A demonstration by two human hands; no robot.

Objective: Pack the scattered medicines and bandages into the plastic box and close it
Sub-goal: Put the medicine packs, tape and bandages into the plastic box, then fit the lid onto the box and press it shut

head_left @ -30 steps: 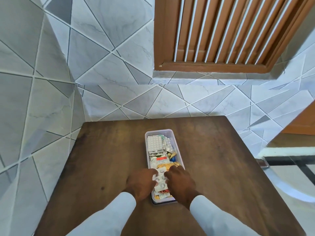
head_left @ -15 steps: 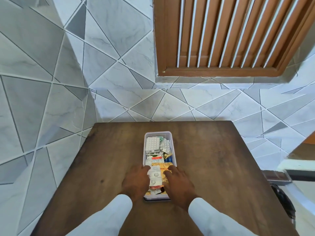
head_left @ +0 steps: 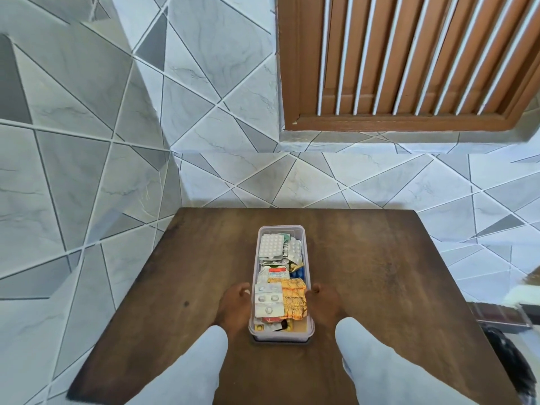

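box: clear plastic box (head_left: 281, 229) sits on the desk (head_left: 380, 273), midway between left and right edges, long axis pointing from the near edge toward the far edge, its near end closest to me
contents: blister strips (head_left: 271, 245) at the far end, an orange foil sachet (head_left: 294, 299) and a grey blister card (head_left: 268, 301) heaped at the near end; pile stands about level with the rim, I can't tell if it clears it
lid: nothing covers the top; a dark slab (head_left: 279, 341) peeks out under the near end, possibly the lid, not certain
left hand: my left hand (head_left: 233, 306) lies against the box's left wall, fingers loosely curled, clutching nothing that I can see
right hand: my right hand (head_left: 325, 302) lies beside the right wall, fingers relaxed, nothing held
change: a second ago both hands pressed down on the pile; now they have slid off to either side
meaning: I judge packing finished, no loose items on the desk; closing is what remains
risk: the heaped near end may resist the lid
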